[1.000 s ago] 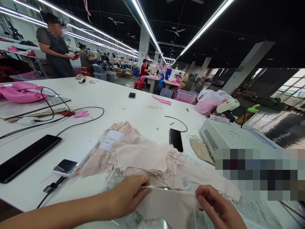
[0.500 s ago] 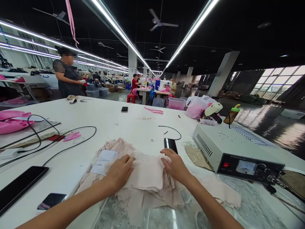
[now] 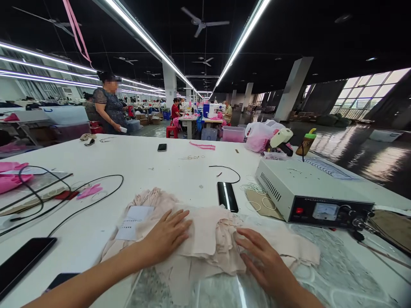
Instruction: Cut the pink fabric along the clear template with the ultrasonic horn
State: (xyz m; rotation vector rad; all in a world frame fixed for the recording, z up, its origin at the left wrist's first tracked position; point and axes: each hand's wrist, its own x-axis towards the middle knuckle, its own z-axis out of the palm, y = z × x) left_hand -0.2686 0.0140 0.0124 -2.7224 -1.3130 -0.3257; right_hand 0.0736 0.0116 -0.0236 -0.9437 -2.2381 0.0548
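A heap of pale pink fabric pieces (image 3: 202, 233) lies in front of me, partly over a clear sheet (image 3: 221, 291) on the white table. My left hand (image 3: 170, 233) rests flat on the heap with its fingers stretched out. At the right edge of the pile is my right hand (image 3: 263, 256), fingers apart and bent a little, touching or very close to the gathered folds. Printed white paper slips (image 3: 133, 222) lie on the left part of the fabric. More pale fabric (image 3: 298, 248) spreads out beyond my right hand.
A grey metal box with a dial (image 3: 317, 188) stands at the right. Beyond the fabric lies a black phone (image 3: 227, 196). Black cables (image 3: 93, 179) loop across the left side, near a dark tablet-like device (image 3: 24, 261). A person (image 3: 111, 107) stands behind the table's far left.
My right hand has drawn back from the fabric's top edge toward me and to the right. My left hand has flattened, fingers spreading. The standing person has lowered their hands.
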